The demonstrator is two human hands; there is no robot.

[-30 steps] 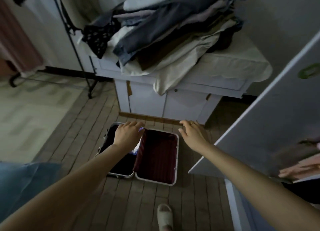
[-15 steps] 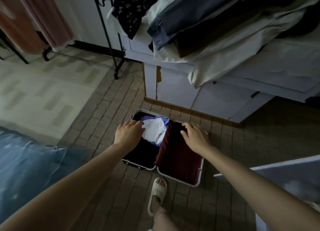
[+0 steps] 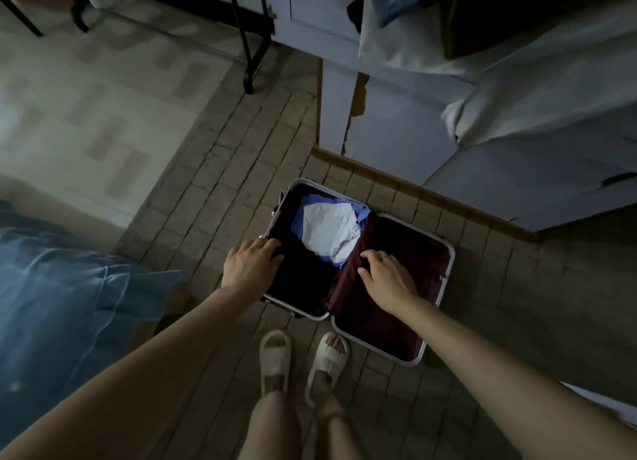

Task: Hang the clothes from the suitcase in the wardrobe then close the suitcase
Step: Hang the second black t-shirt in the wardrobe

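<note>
The suitcase (image 3: 444, 252) lies open on the floor. The left hand (image 3: 250, 264) is laid on its near-left rim, fingers (image 3: 270, 244) loosely spread, likely for steadying. The right hand (image 3: 386, 277) is set on the divider, fingers curled, holding nothing clearly. Just beyond both fingers lie the clothes (image 3: 331, 230), ready for lifting

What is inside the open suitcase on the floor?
The suitcase holds a white garment over blue cloth in its left half, beside something dark. The maroon-lined right half looks bare. Whatever lies beneath the clothes is hidden.
</note>
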